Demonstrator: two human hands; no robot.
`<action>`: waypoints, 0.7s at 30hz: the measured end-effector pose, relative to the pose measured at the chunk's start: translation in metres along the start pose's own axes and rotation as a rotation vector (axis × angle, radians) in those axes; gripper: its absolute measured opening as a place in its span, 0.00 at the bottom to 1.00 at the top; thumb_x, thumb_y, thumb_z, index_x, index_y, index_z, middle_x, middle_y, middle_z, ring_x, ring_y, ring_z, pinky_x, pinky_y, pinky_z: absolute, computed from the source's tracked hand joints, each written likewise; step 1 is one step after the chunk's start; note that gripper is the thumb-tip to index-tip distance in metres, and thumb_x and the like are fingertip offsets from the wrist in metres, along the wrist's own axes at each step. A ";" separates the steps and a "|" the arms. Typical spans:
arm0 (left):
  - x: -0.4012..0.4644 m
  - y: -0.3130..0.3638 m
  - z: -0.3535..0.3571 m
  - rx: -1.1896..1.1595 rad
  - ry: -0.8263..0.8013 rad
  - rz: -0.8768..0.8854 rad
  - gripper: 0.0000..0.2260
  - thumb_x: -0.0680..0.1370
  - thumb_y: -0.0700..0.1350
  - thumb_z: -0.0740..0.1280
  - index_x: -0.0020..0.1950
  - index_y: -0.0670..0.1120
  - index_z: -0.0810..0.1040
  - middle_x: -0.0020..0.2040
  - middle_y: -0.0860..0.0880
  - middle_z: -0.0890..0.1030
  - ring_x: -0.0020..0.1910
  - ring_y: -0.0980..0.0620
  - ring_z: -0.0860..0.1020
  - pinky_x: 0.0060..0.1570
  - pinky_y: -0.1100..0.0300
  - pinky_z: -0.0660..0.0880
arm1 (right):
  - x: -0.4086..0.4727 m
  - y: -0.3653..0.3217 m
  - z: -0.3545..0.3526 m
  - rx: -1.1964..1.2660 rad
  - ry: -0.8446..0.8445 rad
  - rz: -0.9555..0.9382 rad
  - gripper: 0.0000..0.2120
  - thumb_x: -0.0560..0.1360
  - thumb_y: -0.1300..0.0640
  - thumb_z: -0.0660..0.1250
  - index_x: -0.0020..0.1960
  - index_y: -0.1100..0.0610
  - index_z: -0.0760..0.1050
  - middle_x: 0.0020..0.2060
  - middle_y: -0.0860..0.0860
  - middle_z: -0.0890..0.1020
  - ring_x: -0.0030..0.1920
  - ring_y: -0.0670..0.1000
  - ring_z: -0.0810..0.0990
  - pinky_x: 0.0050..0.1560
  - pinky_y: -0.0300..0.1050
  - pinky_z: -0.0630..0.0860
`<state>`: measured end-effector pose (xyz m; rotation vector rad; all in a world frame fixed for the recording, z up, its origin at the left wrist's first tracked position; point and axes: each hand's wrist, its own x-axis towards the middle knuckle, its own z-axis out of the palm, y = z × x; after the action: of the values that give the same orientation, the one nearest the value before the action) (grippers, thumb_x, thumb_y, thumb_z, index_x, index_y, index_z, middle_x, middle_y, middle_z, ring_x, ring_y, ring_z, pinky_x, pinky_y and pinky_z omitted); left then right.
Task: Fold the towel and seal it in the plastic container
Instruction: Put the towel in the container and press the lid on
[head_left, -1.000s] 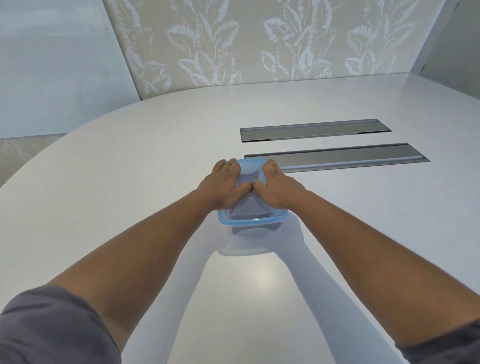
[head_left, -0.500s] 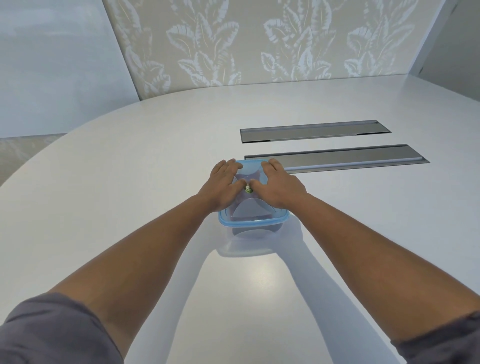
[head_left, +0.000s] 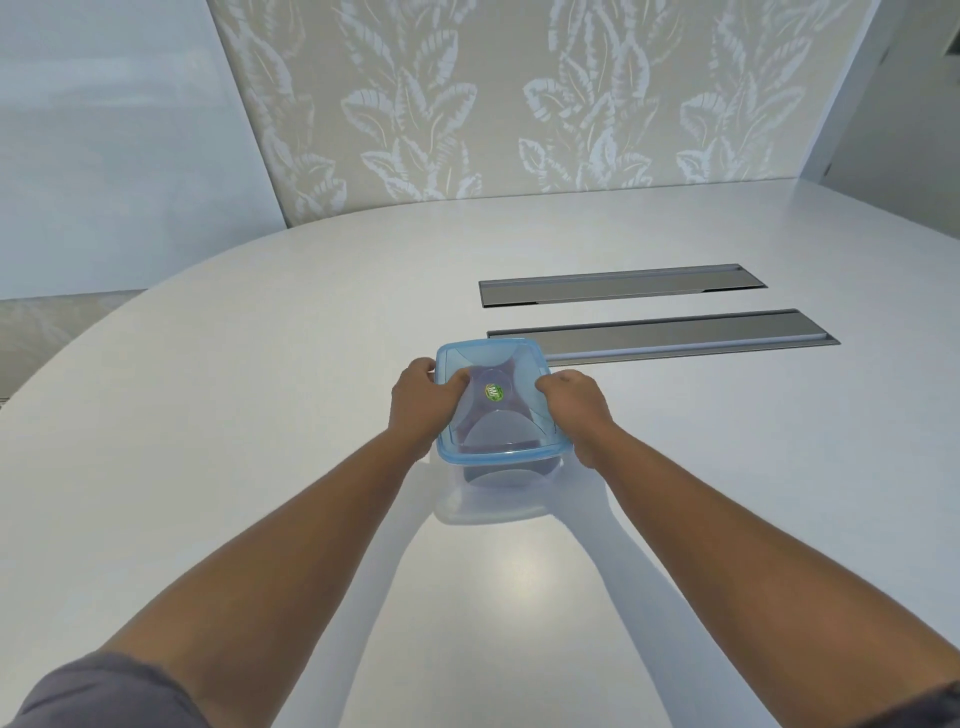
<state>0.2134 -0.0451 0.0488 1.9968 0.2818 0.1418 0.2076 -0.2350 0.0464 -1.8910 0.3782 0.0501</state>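
Both arms reach forward, nearly straight. The left hand (head_left: 420, 404) grips the left side of the plastic container (head_left: 496, 415), thumb on the blue lid (head_left: 524, 366), fingers curled over the edge. The right hand (head_left: 574, 405) grips the right side the same way. One container, one lid with one green sticker (head_left: 494, 392), and something dark inside, dimly seen through the plastic. Two metal slots (head_left: 675, 338) lie in the table (head_left: 260, 364), the nearer just beyond the container's far right corner. Bare table spreads left, right and near.
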 end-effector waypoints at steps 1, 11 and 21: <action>0.001 -0.001 -0.001 -0.075 -0.030 -0.050 0.15 0.78 0.54 0.69 0.59 0.46 0.75 0.55 0.47 0.82 0.53 0.45 0.82 0.56 0.47 0.80 | -0.001 0.001 -0.001 0.060 -0.027 0.022 0.11 0.78 0.53 0.63 0.54 0.59 0.78 0.45 0.52 0.78 0.43 0.53 0.74 0.44 0.47 0.70; -0.021 -0.014 -0.007 -0.671 -0.126 -0.422 0.11 0.83 0.46 0.61 0.53 0.44 0.83 0.43 0.44 0.85 0.42 0.44 0.82 0.52 0.46 0.81 | -0.015 0.010 0.014 0.441 -0.120 0.130 0.13 0.80 0.60 0.58 0.57 0.62 0.78 0.49 0.58 0.80 0.48 0.58 0.76 0.49 0.53 0.72; -0.032 -0.007 -0.019 -0.625 -0.121 -0.397 0.11 0.82 0.43 0.61 0.50 0.43 0.83 0.44 0.44 0.84 0.42 0.43 0.81 0.51 0.47 0.80 | -0.030 0.001 0.015 0.399 -0.144 0.102 0.10 0.81 0.61 0.58 0.46 0.55 0.77 0.47 0.56 0.79 0.46 0.56 0.75 0.49 0.52 0.72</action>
<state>0.1775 -0.0334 0.0511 1.2962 0.4827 -0.1325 0.1814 -0.2150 0.0465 -1.4639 0.3561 0.1662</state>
